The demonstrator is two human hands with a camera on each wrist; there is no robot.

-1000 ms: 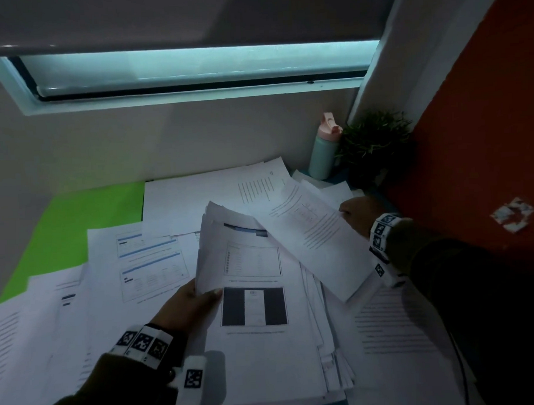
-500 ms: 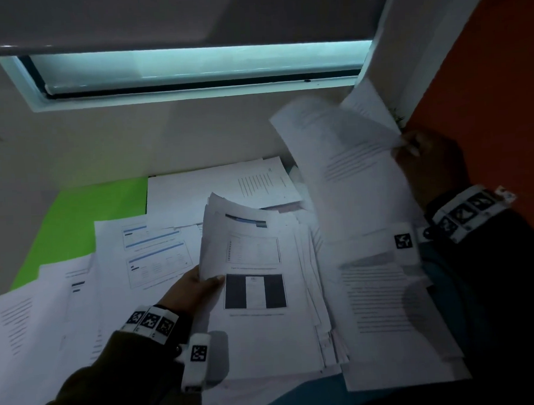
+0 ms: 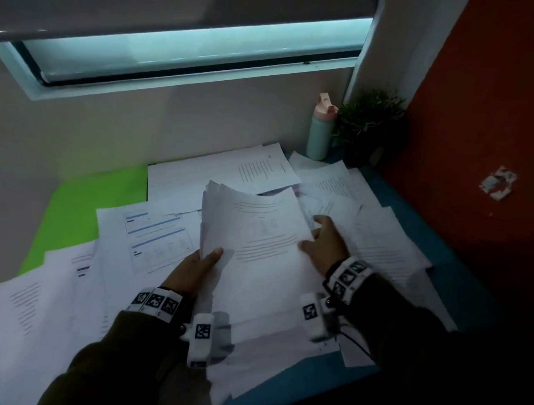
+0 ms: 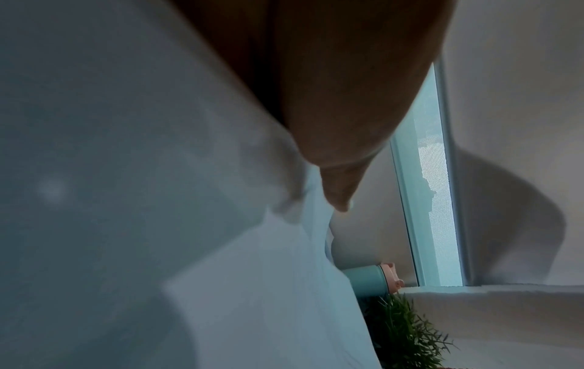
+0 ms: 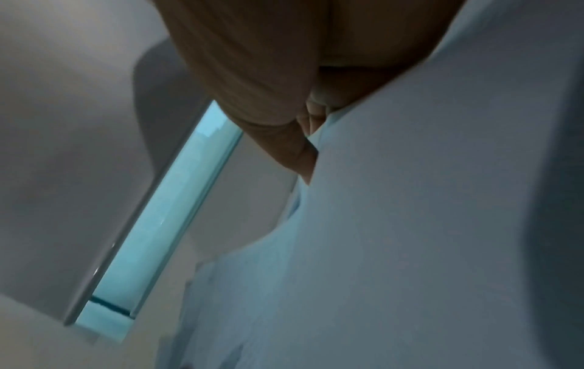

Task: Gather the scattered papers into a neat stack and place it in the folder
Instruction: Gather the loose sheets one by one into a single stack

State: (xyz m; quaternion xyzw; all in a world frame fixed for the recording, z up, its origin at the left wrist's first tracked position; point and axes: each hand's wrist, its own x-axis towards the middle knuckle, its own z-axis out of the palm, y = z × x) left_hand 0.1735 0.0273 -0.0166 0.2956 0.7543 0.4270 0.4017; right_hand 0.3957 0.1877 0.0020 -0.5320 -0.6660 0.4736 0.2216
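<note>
Head view: left hand (image 3: 198, 271) grips the left edge of a gathered stack of papers (image 3: 258, 242), thumb on top, fingers under; stack is raised and tilted toward the person, top sheet printed with text lines. Right hand (image 3: 324, 245) is at the stack's right edge, thumb pressed on the top sheet, fingers spread and reaching past the edge over loose sheets (image 3: 380, 237) lying on the blue counter (image 3: 419, 214). More scattered papers (image 3: 50, 303) cover the counter left of the stack, one with blue header bars (image 3: 157, 234). Green folder (image 3: 85, 207) lies flat at back left, partly under sheets, well apart from the stack. Teal bottle with pink lid (image 3: 319, 132) and a small potted plant (image 3: 369, 121) stand in the back right corner, just beside each other, under the window (image 3: 191, 49); red wall (image 3: 486, 131) on the right. Left wrist view only: thumb tip (image 4: 338, 197) pinching down on the paper edge (image 4: 268, 299), close and blurred; bottle (image 4: 369, 279) and plant (image 4: 407, 334) show past it, folder not visible here. Right wrist view only: fingers (image 5: 297, 149) curl behind the paper's edge (image 5: 411, 224), so the hand pinches the sheets; window strip (image 5: 170, 212) behind; counter, folder hidden.
</note>
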